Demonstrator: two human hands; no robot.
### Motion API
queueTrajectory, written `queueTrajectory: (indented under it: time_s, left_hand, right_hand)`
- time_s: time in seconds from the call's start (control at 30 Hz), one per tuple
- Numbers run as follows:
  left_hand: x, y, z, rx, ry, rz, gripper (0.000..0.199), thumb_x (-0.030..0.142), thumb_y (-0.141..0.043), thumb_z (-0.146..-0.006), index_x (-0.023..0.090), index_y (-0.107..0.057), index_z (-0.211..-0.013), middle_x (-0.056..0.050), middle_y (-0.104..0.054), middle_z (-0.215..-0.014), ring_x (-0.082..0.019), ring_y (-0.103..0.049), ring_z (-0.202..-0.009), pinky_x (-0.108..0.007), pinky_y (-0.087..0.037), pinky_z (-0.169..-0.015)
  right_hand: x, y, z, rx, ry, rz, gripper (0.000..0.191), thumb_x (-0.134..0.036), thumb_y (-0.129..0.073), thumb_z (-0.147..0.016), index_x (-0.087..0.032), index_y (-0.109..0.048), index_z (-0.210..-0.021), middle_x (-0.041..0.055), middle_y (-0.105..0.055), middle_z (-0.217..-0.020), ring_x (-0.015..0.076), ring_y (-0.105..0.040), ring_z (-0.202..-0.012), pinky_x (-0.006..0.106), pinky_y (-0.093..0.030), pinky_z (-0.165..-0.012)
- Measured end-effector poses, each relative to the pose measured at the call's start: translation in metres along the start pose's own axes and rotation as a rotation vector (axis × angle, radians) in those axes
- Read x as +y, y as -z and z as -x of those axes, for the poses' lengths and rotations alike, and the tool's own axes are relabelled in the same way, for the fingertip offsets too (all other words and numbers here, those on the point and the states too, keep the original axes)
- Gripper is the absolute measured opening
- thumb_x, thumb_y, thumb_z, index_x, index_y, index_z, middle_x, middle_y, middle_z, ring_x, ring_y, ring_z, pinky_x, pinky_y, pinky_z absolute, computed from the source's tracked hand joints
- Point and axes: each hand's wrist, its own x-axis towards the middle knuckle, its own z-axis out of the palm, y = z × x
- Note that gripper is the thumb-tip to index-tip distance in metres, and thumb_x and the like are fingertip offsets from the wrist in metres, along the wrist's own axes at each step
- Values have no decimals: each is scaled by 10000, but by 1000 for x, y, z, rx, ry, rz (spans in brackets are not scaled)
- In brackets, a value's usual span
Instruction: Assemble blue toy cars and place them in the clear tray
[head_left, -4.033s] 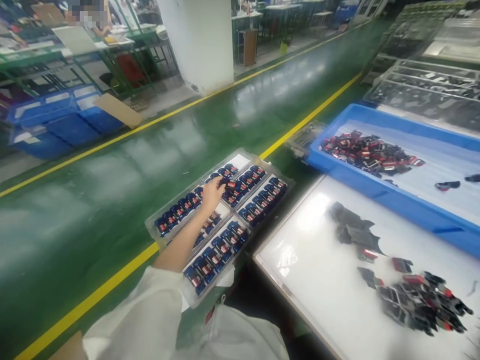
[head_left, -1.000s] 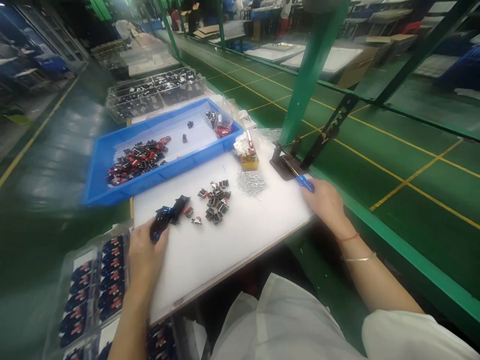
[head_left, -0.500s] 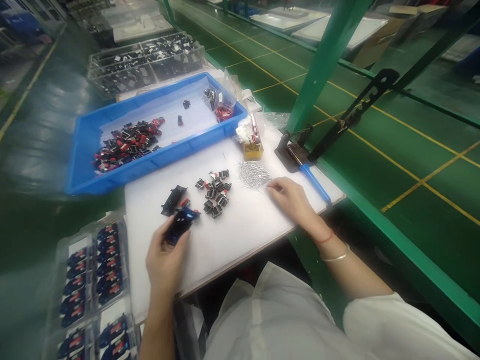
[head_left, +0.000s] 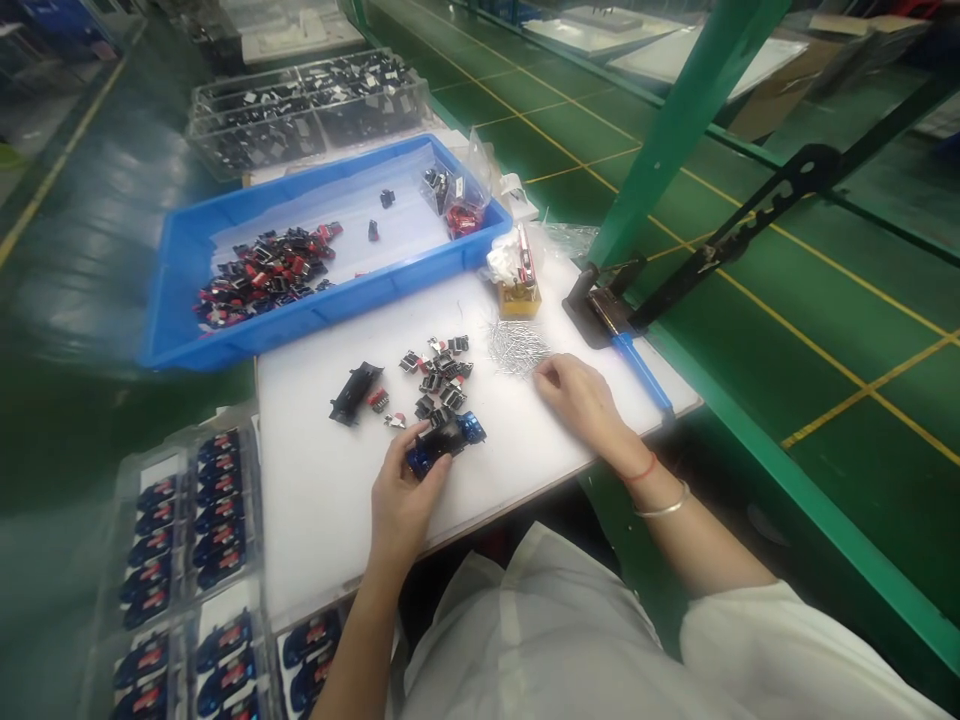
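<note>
My left hand (head_left: pixel 409 490) grips a blue and black toy car (head_left: pixel 448 438) low over the white tabletop (head_left: pixel 315 500), thumb on the near side and fingers on the far side. My right hand (head_left: pixel 576 392) rests by the near right edge of a pile of thin metal pins (head_left: pixel 517 347). Its fingertips are pinched together, and whatever they hold is too small to make out. Just beyond the car lies a cluster of small black, silver and red parts (head_left: pixel 441 372). To the left sit a long black plastic piece (head_left: pixel 356 393) and a red part (head_left: pixel 379 400).
A blue bin (head_left: pixel 330 312) of black and red parts stands behind. Beyond it are clear boxes (head_left: pixel 247 160). Clear trays (head_left: pixel 184 530) of blue cars lie left. Right are a yellow block (head_left: pixel 519 300), a blue-handled tool (head_left: pixel 641 370) and a green post (head_left: pixel 667 150).
My left hand has moved right with the toy car, which now sits near the small-parts cluster and is turned. The black piece is uncovered. My right hand stays by the pins. The view has shifted slightly.
</note>
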Motion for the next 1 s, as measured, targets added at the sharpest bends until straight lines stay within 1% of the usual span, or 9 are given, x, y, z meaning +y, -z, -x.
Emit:
queueTrajectory:
  time_s: [0.07, 0.17, 0.3, 0.4, 0.5, 0.63, 0.77, 0.87, 1.0]
  left_hand:
    - [3, -2, 1, -19, 44, 28, 520, 365, -720, -783, 252, -600, -1275, -62, -696, -1168, -216, -700, -1015, -372, -566, -960]
    - [6, -7, 2, -78, 126, 131, 613, 366, -720, -796, 219, -524, -1357, -63, -720, -1039, -210, -724, -896, -397, -610, -889]
    - [10, -16, 2, -153, 167, 275, 540, 313, -750, -763, 192, -575, -1260, -48, -723, -946, -206, -730, -877, -380, -638, -846]
    - [13, -23, 1, -181, 211, 336, 486, 252, -755, -747, 179, -599, -1202, -42, -719, -922, -199, -731, -868, -368, -646, -836]
    - [13, -28, 1, -217, 238, 377, 486, 186, -740, -742, 165, -595, -1205, -48, -716, -963, -191, -728, -877, -361, -645, -848]
    - [9, -33, 1, -251, 242, 416, 522, 125, -707, -738, 144, -578, -1243, -58, -714, -1007, -184, -727, -884, -360, -641, -863]
    - [6, -35, 1, -256, 236, 438, 543, 108, -693, -740, 135, -562, -1266, -76, -716, -1054, -203, -718, -952, -357, -640, -866]
    - [5, -36, 2, -259, 212, 440, 546, 115, -691, -746, 145, -558, -1275, -79, -718, -1066, -208, -715, -967, -356, -642, -860]
    - [1, -36, 4, -254, 165, 436, 517, 139, -680, -773, 177, -568, -1276, -52, -719, -1014, -181, -722, -896, -352, -637, -864]
  right_hand:
    - [3, 2, 4, 33, 30, -84, 94, -166, -553, -807, -225, -527, -739, 36, -642, -760, 211, -597, -715, 316, -453, -680]
    - [8, 7, 13, 42, 86, -219, 80, -178, -566, -802, -222, -548, -738, 10, -624, -695, 182, -568, -623, 296, -456, -614]
    - [4, 17, 29, 48, 229, -344, 70, -213, -583, -874, -211, -652, -860, 15, -658, -742, 173, -589, -629, 285, -483, -593]
    - [-5, 23, 41, 0, 332, -385, 97, -225, -605, -925, -215, -699, -946, 33, -691, -812, 179, -617, -670, 289, -502, -589]
    - [-15, 25, 51, -58, 417, -421, 105, -202, -612, -956, -220, -710, -988, 44, -709, -868, 184, -644, -720, 290, -524, -600]
    - [-24, 21, 59, -99, 589, -410, 134, -143, -595, -974, -207, -693, -1040, 61, -702, -891, 196, -655, -801, 307, -551, -679]
    - [-28, 13, 61, -115, 733, -346, 175, -91, -576, -970, -190, -671, -1080, 68, -686, -864, 203, -627, -793, 320, -551, -696]
    - [-29, 9, 61, -129, 789, -287, 200, -80, -554, -977, -186, -657, -1110, 83, -696, -915, 207, -616, -801, 331, -549, -698]
    - [-28, 7, 61, -154, 822, -219, 205, -86, -532, -989, -180, -649, -1128, 90, -703, -944, 198, -608, -780, 321, -550, -683]
